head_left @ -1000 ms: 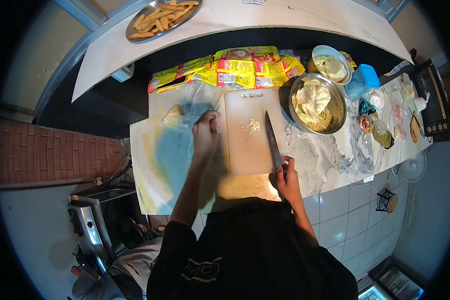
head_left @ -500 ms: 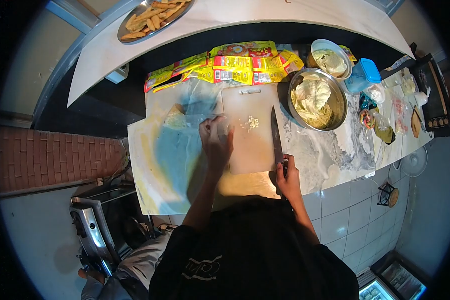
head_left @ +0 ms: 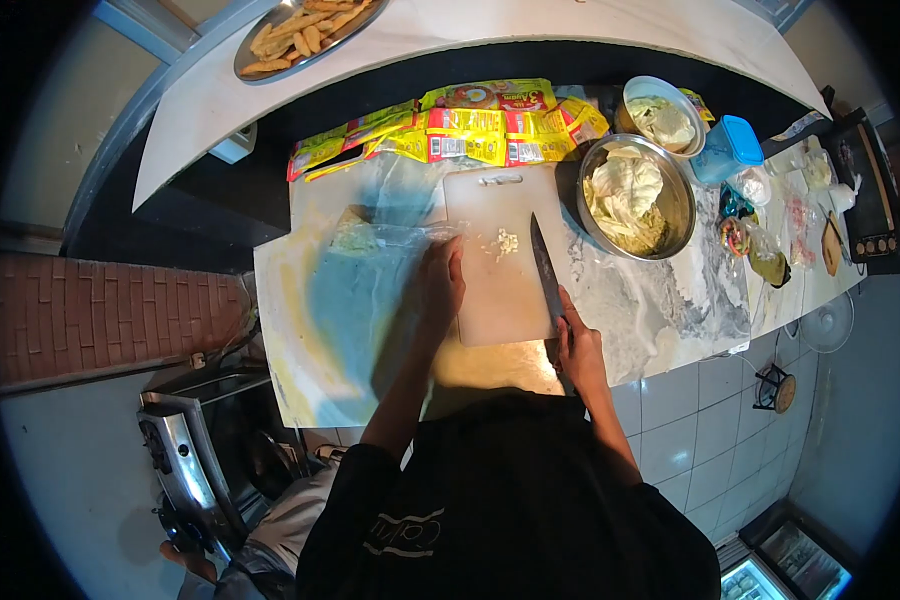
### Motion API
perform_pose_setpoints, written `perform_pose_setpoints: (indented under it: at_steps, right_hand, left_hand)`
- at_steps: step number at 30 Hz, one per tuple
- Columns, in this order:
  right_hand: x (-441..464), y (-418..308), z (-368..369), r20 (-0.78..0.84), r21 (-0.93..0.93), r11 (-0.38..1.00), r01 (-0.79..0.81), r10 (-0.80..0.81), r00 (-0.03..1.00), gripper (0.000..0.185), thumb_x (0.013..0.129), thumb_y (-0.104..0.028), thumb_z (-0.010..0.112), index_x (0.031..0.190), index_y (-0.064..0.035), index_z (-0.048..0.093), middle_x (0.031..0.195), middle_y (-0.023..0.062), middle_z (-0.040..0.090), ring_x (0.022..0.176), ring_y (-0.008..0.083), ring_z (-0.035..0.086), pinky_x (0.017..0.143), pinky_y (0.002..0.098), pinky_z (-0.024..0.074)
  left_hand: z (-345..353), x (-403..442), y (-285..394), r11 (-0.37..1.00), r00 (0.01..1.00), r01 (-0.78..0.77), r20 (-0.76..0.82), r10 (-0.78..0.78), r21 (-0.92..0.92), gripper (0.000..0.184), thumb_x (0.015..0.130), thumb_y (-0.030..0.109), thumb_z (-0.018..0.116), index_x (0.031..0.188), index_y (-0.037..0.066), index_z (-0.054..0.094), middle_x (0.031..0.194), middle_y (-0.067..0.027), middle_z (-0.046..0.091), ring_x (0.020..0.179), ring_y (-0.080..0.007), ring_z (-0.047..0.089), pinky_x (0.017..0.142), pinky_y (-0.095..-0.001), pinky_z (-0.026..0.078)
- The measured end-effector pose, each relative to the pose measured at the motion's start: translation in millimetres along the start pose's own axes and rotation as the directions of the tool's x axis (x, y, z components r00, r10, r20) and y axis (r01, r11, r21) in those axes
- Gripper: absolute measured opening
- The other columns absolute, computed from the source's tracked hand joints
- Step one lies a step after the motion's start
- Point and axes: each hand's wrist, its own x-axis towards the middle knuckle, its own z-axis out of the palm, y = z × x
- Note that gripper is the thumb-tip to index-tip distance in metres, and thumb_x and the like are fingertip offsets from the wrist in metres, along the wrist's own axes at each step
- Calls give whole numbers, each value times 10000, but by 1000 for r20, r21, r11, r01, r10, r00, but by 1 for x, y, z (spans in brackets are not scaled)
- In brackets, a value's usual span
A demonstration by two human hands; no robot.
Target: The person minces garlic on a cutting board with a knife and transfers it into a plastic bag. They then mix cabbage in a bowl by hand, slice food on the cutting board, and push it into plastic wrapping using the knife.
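Observation:
My right hand [head_left: 582, 352] is closed round the handle of a kitchen knife [head_left: 544, 258]. Its blade points away from me along the right side of a white cutting board [head_left: 505, 305]. A small pile of chopped pale pieces, perhaps garlic [head_left: 507, 243], lies on the board. At the board's left edge, my left hand [head_left: 444, 280] has its fingers together on the open end of a clear plastic bag [head_left: 390, 237]. The fingertips are partly hidden. Something pale green sits in the bag's far end, on the table.
Yellow seasoning packets [head_left: 465, 137] line the back. To the right stand a steel bowl of cabbage [head_left: 678, 215], a lighter bowl [head_left: 690, 97] and a blue-lidded container [head_left: 735, 150]. Fried food fills a plate [head_left: 355, 30] on the raised shelf. Another person's leg [head_left: 280, 520] shows at lower left.
The knife has shifted left, its blade now over the board's right side. My right hand has moved slightly. My left hand has turned side-on, and the bag's open end reaches further right.

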Motion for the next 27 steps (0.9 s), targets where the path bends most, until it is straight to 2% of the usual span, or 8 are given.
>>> perform_pose_setpoints:
  at_steps: [5,7,8,11,14,19,23,27]
  right_hand:
    - [-1,0,4,18,37,998,-40,39,999,500,1014,-74,499,1503,-149,425,544,190,550,444,269,566,522,373,474]
    - [0,-7,1,60,6,999,-47,47,997,538,989,-73,501,1512,-127,385,682,289,616,582,456,619,566,503,467]
    - [0,-10,1,59,5,999,-51,50,997,538,989,-73,501,1512,-127,385,682,289,616,582,456,619,566,503,467]
    - [-1,-13,6,65,14,996,-88,87,994,520,1001,-84,489,1510,-111,386,652,281,607,510,413,607,524,486,465]
    - [-1,-12,13,14,32,999,1,-1,1000,506,1014,-92,479,1512,-99,385,603,230,601,432,324,585,474,438,474]
    - [4,-36,3,214,166,948,-271,234,948,505,1024,-83,465,1520,-131,383,563,102,556,411,190,539,440,349,497]
    - [8,-31,7,256,137,958,-251,210,943,517,1029,-52,450,1522,-197,393,557,75,562,391,157,539,406,328,497]
    - [12,-31,12,264,187,955,-228,175,949,539,1008,-8,436,1510,-200,414,661,72,586,418,160,555,418,333,508]
  left_hand:
    - [7,6,-1,975,992,115,70,-103,-190,163,883,-32,597,1023,-10,677,871,-187,656,748,-357,643,664,-403,524]
    - [10,7,2,974,986,154,92,-140,-167,164,879,-25,598,1020,-12,682,840,-188,650,728,-351,641,649,-392,519]
    - [11,8,4,971,978,193,109,-179,-139,166,875,-18,600,1017,-14,686,809,-189,645,708,-344,640,633,-380,513]
    - [20,10,-10,986,981,150,135,-138,-80,195,870,-5,602,1043,-14,694,770,-188,643,669,-326,633,623,-372,506]
    - [30,12,-8,971,978,200,81,-191,-130,227,862,-20,605,1068,-22,699,727,-179,643,643,-283,636,602,-359,506]
    - [30,18,-6,931,955,283,156,-252,-232,267,868,-31,611,1123,-38,690,749,-164,681,651,-202,688,613,-303,542]
    - [39,12,-22,797,910,414,219,-352,-440,283,906,-11,602,1178,-59,664,795,-130,711,682,-167,717,660,-266,569]
    - [32,10,-17,752,872,489,284,-399,-443,295,923,-4,592,1206,-61,652,812,-114,713,723,-165,720,682,-271,574]
